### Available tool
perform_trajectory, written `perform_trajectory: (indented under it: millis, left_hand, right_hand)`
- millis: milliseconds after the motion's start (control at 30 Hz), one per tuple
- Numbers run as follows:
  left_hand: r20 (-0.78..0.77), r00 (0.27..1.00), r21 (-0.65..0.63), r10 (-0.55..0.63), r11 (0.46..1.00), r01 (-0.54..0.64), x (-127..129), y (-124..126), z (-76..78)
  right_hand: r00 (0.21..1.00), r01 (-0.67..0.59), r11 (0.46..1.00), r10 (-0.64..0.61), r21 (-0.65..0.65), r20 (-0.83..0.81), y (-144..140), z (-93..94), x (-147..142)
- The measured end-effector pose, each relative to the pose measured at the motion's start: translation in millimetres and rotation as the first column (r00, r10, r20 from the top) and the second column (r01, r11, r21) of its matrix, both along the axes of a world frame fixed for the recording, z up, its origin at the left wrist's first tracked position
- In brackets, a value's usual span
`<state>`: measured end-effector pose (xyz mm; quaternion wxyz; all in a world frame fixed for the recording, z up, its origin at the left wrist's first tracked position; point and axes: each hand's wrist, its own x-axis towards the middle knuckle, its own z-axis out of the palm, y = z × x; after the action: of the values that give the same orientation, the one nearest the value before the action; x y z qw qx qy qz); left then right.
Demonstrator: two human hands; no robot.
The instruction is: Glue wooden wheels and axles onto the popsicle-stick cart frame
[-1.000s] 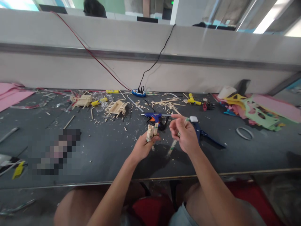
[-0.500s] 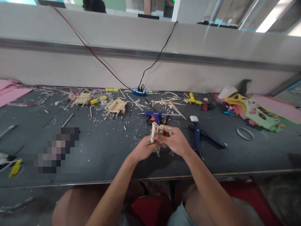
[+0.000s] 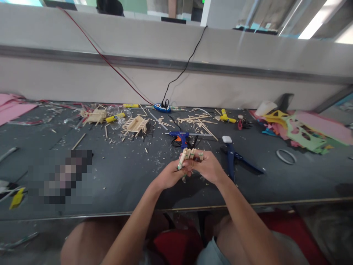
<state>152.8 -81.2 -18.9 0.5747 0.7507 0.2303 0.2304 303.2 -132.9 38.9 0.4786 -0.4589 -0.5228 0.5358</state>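
Observation:
My left hand and my right hand meet over the dark table and both grip a small bundle of pale wooden sticks. The stick tops poke up between my fingers; the lower part is hidden by them. A stick with green marks lies under my right fingers. A blue glue gun lies just beyond my hands.
Blue pliers lie right of my hands. Loose sticks, two small stick frames, yellow glue tubes and a power strip sit farther back. Coloured foam sheets are at right, a wire ring nearby.
My right hand, apart and holding a single stick a second ago, has come left onto the bundle. Both hands now hold it, tilted slightly lower.

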Motion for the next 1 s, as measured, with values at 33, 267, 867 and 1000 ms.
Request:
perform_trajectory:
  millis: [33,267,867,1000]
  left_hand:
    - [-0.004,1.0,0.014,0.009,1.0,-0.009,-0.1,0.1,-0.7]
    - [0.024,0.999,0.044,0.027,0.999,-0.028,2.9,-6.0,-7.0]
    - [0.054,0.998,-0.118,-0.015,0.993,0.022,3.4,-0.1,-24.6]
    - [0.057,0.998,-0.126,-0.029,0.991,0.036,3.5,0.2,-27.6]
  right_hand:
    - [1.0,-0.008,1.0,0.008,-0.002,-0.002,0.0,0.1,0.1]
    - [0.998,0.013,1.0,-0.013,-0.001,0.059,-1.9,-8.6,4.6]
    - [0.991,0.022,0.997,-0.012,-0.076,0.132,-1.4,-14.8,0.9]
    - [0.988,0.023,0.998,-0.013,-0.064,0.152,-1.5,-17.4,1.6]
